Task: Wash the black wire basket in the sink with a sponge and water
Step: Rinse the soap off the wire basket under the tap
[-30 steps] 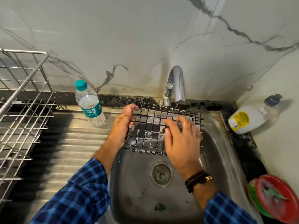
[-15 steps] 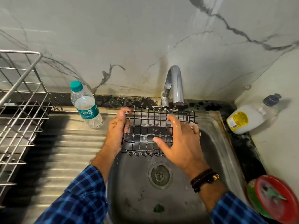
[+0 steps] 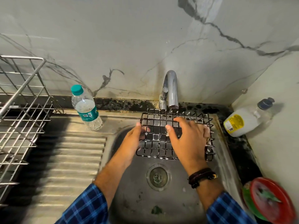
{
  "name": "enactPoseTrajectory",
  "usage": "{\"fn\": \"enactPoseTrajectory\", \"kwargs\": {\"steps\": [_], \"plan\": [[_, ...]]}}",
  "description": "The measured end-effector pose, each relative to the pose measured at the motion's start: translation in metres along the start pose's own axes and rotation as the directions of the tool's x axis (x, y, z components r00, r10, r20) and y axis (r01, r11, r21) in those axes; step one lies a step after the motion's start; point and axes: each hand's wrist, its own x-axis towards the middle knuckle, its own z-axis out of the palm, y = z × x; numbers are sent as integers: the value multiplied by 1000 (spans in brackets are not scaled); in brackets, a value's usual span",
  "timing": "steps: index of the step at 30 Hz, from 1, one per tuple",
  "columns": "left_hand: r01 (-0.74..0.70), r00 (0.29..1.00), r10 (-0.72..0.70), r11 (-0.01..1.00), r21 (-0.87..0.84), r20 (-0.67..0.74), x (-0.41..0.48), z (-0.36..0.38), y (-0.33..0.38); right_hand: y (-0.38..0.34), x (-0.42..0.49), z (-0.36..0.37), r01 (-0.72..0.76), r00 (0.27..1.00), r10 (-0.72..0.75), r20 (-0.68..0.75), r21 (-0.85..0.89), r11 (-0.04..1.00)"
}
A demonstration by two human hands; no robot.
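Under the tap (image 3: 171,88), your left hand (image 3: 132,143) grips the stiff, likely slick black wire basket (image 3: 155,126) by its rim, right hand (image 3: 189,139) splayed.

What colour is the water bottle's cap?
The water bottle's cap is teal, clearest in the head view.

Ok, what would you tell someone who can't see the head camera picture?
A person's left hand grips the left edge of a black wire basket held over a steel sink under the faucet, while the right hand rests on its mesh. A water bottle stands left of the sink.
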Motion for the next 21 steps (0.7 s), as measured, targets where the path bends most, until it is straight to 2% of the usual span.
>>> {"fn": "enactPoseTrajectory", "kwargs": {"steps": [2,4,8,12,15,17,21], "plan": [[25,998,-27,999,-41,-63,-1,7,0,2,1,2,-26,1000,26,-7,8,1000],[24,997,-32,994,-109,-69,-3,12,-3,6,3,4,-31,999,31,-6,37,999],[-76,996,64,979,-188,-68,-4,15,-10,-1,-5,-1,-8,1000,8,6,6,1000],[-112,991,89,966,-234,-104,-6,11,-12,-12,-22,-7,-29,996,31,-84,30,999],[-123,991,108,970,-211,-83,-5,2,-14,-19,-34,2,160,987,-160,-22,3,987],[-126,992,120,956,-266,-39,-5,-1,-12,-23,-43,10,272,962,-271,-27,14,962],[-143,990,139,933,-332,-35,-4,-2,-6,-18,-48,14,346,935,-348,-65,-29,938]]}}
